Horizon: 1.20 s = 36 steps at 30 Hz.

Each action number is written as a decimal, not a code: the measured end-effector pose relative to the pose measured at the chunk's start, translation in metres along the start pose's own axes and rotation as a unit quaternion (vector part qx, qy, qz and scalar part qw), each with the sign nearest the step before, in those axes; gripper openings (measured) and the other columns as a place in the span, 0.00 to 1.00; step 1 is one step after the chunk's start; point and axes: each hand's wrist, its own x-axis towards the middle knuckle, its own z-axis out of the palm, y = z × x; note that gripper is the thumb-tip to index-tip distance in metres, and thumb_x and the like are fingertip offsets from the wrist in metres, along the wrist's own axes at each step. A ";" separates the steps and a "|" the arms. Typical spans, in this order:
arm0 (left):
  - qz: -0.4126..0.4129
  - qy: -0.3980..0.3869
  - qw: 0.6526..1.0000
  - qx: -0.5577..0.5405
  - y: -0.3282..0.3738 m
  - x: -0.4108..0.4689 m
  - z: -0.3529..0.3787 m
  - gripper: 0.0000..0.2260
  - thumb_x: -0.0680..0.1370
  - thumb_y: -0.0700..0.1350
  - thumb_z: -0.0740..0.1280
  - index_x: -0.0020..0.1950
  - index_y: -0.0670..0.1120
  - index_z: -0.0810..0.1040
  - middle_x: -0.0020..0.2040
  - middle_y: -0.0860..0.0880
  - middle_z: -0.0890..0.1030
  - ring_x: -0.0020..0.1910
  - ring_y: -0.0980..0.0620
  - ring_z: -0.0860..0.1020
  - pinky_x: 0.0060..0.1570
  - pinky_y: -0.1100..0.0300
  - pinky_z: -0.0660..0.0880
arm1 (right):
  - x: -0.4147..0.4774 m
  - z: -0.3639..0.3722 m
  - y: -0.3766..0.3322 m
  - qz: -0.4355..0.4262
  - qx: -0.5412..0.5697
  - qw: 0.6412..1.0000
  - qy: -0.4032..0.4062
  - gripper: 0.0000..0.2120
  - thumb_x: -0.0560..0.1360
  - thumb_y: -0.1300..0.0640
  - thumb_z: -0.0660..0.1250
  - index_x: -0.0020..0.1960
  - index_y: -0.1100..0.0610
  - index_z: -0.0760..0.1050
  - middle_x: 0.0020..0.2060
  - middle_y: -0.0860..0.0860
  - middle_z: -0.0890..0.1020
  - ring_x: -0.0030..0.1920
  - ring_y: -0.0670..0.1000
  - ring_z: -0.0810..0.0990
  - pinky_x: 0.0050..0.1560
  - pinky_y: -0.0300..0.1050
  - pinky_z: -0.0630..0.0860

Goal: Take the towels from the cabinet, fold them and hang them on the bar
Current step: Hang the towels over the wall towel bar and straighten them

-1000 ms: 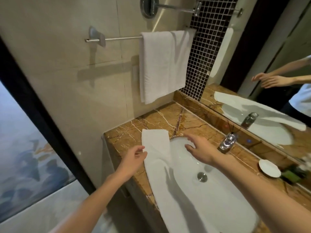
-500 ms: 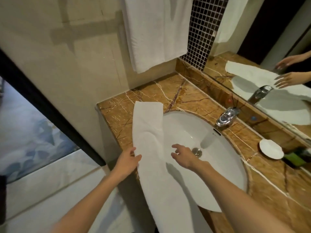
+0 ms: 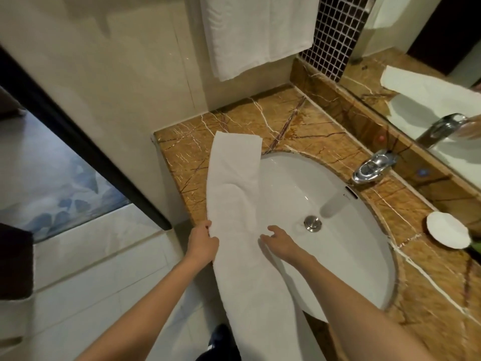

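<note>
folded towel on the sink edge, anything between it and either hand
Nothing visible. The left hand grips the folded towel by its left edge, and the right hand is at its right edge over the sink, with no object between them. Whether it touches cannot be told.

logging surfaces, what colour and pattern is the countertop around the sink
The countertop is golden-brown marble with white and dark veins; head view.

Brown marble counter (image 3: 325,142) — white towel (image 3: 234,194) draped over its left edge, small white dish (image 3: 447,233) far right
</note>
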 end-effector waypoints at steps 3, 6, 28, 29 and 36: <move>-0.009 0.028 0.999 -0.032 0.000 0.004 0.004 0.18 0.74 0.31 0.61 0.62 0.43 0.72 0.54 0.46 0.78 0.49 0.50 0.76 0.51 0.57 0.74 | 0.006 0.004 0.003 0.029 0.119 0.992 0.006 0.27 0.77 0.49 0.62 0.72 0.58 0.61 0.54 0.52 0.78 0.52 0.51 0.77 0.54 0.45 0.72; -0.023 0.042 0.997 -0.068 0.002 0.008 0.006 0.13 0.75 0.35 0.66 0.57 0.46 0.71 0.50 0.49 0.78 0.50 0.49 0.77 0.54 0.54 0.75 | 0.008 0.002 0.000 0.038 0.188 0.981 0.011 0.16 0.76 0.54 0.65 0.60 0.61 0.71 0.40 0.52 0.78 0.38 0.50 0.76 0.40 0.42 0.73; -0.005 0.001 0.983 -0.182 0.058 -0.007 -0.010 0.08 0.76 0.41 0.58 0.37 0.43 0.70 0.33 0.49 0.74 0.30 0.53 0.73 0.30 0.61 0.67 | -0.025 -0.037 -0.048 0.036 0.266 0.960 -0.081 0.14 0.74 0.53 0.68 0.53 0.63 0.80 0.49 0.58 0.85 0.48 0.56 0.84 0.52 0.49 0.79; 0.008 -0.003 0.982 -0.189 0.063 -0.009 -0.015 0.07 0.76 0.42 0.60 0.39 0.43 0.73 0.34 0.50 0.78 0.32 0.54 0.77 0.29 0.63 0.69 | -0.029 -0.042 -0.054 0.025 0.281 0.955 -0.087 0.14 0.75 0.53 0.67 0.54 0.62 0.80 0.48 0.56 0.85 0.47 0.55 0.84 0.49 0.47 0.81; 0.085 0.021 0.975 -0.205 0.104 -0.027 -0.057 0.03 0.77 0.46 0.68 0.44 0.51 0.79 0.39 0.56 0.84 0.35 0.59 0.82 0.27 0.67 0.74 | -0.069 -0.063 -0.109 -0.047 0.378 0.919 -0.107 0.16 0.78 0.50 0.60 0.48 0.56 0.83 0.47 0.56 0.86 0.45 0.54 0.85 0.35 0.42 0.80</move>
